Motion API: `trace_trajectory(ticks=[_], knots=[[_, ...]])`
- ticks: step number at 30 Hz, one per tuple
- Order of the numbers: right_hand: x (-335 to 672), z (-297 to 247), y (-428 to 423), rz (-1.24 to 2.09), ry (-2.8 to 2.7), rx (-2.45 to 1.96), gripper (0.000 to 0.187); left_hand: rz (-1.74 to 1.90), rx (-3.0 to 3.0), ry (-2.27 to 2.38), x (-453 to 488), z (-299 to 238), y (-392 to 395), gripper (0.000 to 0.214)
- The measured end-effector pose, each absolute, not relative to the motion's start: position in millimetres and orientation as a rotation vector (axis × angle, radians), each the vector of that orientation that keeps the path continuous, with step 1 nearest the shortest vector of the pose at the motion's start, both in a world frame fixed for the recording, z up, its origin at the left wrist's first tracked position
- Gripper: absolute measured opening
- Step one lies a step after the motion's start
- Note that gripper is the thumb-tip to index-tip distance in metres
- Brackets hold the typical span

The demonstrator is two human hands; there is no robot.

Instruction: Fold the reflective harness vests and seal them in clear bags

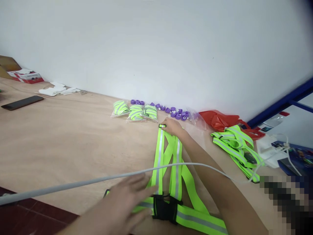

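A neon-green reflective vest [177, 182] made of elastic straps with silver stripes lies on the wooden surface in front of me. Its black plastic buckle [165, 209] sits at the near end, joined to the waist strap. At the far end, my right hand [172, 126] is closed on the shoulder straps beside a small black slider [162, 126]. Blurred by motion, my left hand [129, 199] hovers at the left of the buckle, fingers extended and apart over the waist strap. Whether it touches the strap I cannot tell.
A white cable [102, 180] crosses in front. Bagged green straps [135, 112] and purple caps [173, 112] line the wall. More green straps [237, 147] and a red plastic bag [217, 120] lie right. A dark phone [22, 102] and a red-white box [28, 77] are left.
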State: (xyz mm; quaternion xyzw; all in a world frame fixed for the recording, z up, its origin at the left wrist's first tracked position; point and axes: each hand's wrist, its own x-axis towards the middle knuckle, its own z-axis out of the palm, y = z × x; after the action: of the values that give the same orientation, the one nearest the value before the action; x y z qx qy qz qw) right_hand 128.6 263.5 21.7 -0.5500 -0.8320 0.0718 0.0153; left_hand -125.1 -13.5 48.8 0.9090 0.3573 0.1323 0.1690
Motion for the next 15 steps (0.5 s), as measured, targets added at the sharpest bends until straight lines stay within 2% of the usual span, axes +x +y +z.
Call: trace_trajectory(ticks=[3,7,11,15], knots=[[132,14,263,0.299,-2.551,-1.718,0.027,0.455,2.587,1.077,-136,78,35,0.038],[133,9,264,0.378,-2.488,-1.698,0.031,0.347,2.637,1.418,-118,94,127,0.034],[133,8,265,0.433,-2.429,-1.657,0.030,0.333,2.693,1.482,-82,77,209,0.037],[137,9,265,0.448,-2.363,-1.564,0.026,0.269,2.793,1.431,-58,52,255,0.032]])
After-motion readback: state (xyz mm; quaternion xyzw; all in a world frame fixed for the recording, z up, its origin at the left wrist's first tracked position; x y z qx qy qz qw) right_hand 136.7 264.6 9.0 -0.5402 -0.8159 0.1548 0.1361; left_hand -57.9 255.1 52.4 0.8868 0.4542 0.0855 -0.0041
